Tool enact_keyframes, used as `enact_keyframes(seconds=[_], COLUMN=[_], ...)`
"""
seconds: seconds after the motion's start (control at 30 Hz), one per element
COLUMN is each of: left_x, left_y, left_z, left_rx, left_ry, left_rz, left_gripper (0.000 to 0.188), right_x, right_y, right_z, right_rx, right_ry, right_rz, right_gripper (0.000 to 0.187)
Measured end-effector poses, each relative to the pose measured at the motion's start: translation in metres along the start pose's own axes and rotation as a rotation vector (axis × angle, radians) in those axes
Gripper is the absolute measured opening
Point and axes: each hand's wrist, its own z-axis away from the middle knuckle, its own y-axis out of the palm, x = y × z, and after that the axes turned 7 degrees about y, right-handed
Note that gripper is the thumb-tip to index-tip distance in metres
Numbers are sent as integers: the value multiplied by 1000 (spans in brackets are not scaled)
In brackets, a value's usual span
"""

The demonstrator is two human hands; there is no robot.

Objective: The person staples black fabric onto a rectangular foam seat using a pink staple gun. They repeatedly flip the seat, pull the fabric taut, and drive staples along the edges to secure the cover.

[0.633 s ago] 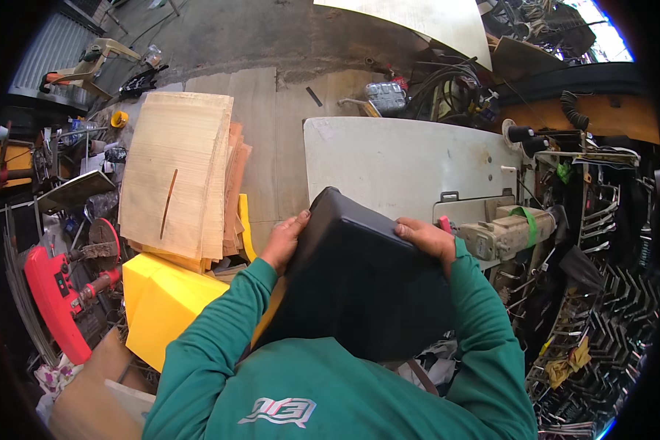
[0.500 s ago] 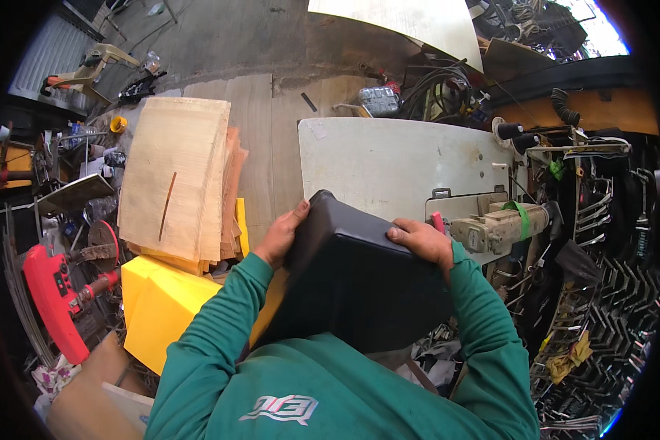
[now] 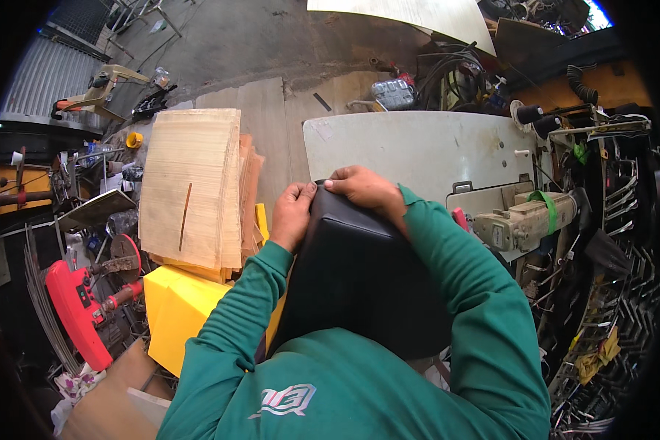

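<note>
A black, smooth-covered cushion [image 3: 367, 271] with a leather-like skin stands tilted against my body, its far corner pointing away from me. My left hand [image 3: 293, 214] grips the left side of that corner, thumb on top. Right beside it, my right hand [image 3: 367, 192] pinches the cover along the corner's top edge, fingers folded over the far side. The two thumbs almost meet at the corner. My fingertips and the cushion's underside are hidden.
Left of the cushion is a stack of thin wood sheets [image 3: 187, 191] above yellow foam-like blocks [image 3: 180, 308]. Ahead stands a pale table [image 3: 411, 143] with a sewing machine [image 3: 521, 224] at its right. A red machine [image 3: 77, 312] lies far left; metal hooks crowd the right.
My right hand has slid left and away from me along the cushion's edge to the corner, next to my left hand. The view has shifted slightly.
</note>
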Motion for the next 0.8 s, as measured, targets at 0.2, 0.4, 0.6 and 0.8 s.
enact_keyframes(seconds=[0.2, 0.4, 0.6, 0.8], left_x=[14, 4, -6, -11], left_y=[5, 2, 2, 0], left_z=[-24, -32, -29, -24], left_rx=[-26, 87, 117, 132], left_ry=[-172, -210, -485, -502], left_rz=[-33, -48, 276, 245], left_gripper=[38, 39, 39, 39], right_x=[-6, -20, -28, -148], right_y=[5, 4, -40, -103], right_z=[-32, -65, -11, 157], right_rx=[-83, -2, 56, 138], right_ry=[-13, -237, 89, -105], right_rz=[294, 681, 66, 146], right_gripper=[48, 46, 75, 127])
